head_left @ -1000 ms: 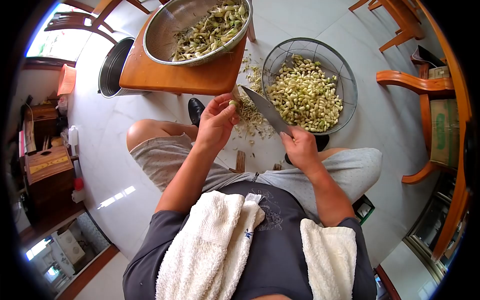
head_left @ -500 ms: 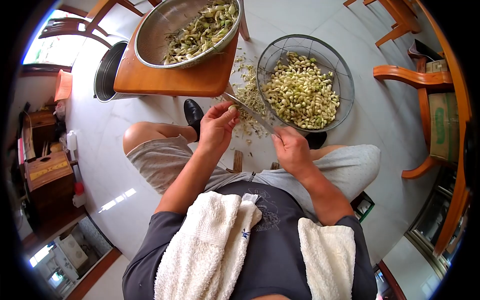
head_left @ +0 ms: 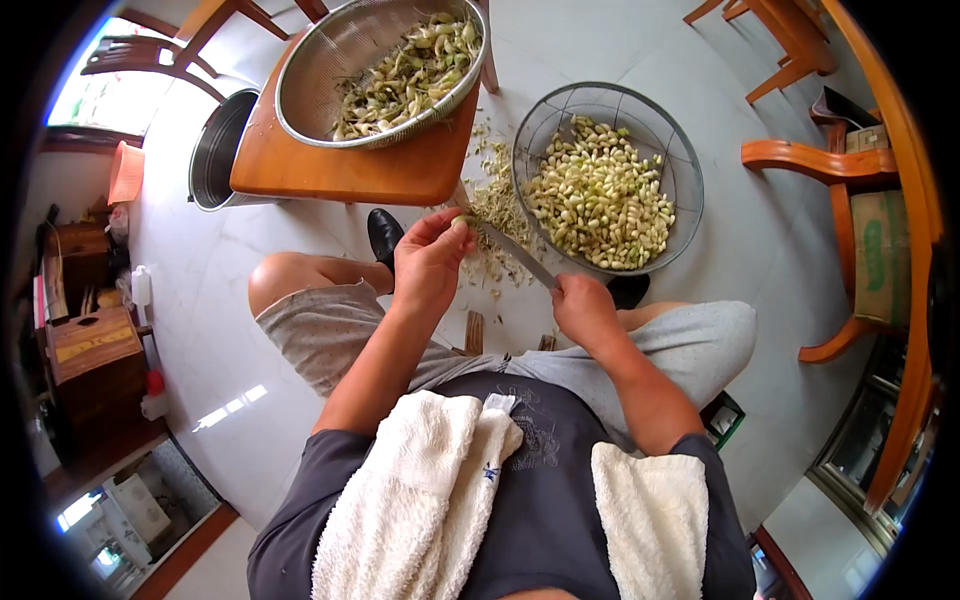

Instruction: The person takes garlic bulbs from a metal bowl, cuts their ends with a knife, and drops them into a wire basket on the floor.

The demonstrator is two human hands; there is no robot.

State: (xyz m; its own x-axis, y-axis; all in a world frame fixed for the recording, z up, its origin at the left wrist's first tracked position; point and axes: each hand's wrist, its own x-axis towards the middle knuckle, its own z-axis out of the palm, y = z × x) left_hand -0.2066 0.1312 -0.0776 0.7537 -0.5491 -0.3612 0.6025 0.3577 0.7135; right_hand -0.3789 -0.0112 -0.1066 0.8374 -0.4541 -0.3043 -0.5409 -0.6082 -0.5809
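Between the thumb and fingers of my left hand [head_left: 428, 265] is a small pale bulb [head_left: 459, 222], partly hidden by the fingertips. My right hand [head_left: 588, 308] is closed around the handle of a knife [head_left: 524, 257]. Its long blade slants up and left, with the tip close to the bulb; I cannot tell whether they touch. Beyond my right hand, a round wire-mesh basket [head_left: 692, 165] on the floor holds many trimmed bulbs [head_left: 600, 205]. A perforated metal colander [head_left: 303, 98] contains untrimmed bulbs [head_left: 415, 75] with stringy roots and stems.
The colander stands on a wooden chair seat [head_left: 345, 178], beside a metal bucket [head_left: 213, 165]. Trimmings [head_left: 500, 205] litter the tiled floor between chair and basket. More wooden furniture [head_left: 820, 157] and a cardboard box [head_left: 880, 255] are at the right. A towel [head_left: 405, 490] hangs over my chest.
The camera view has shifted slightly, so the chair and basket appear a little lower. My right hand and the knife have moved slightly toward my body. Both grips stay the same.
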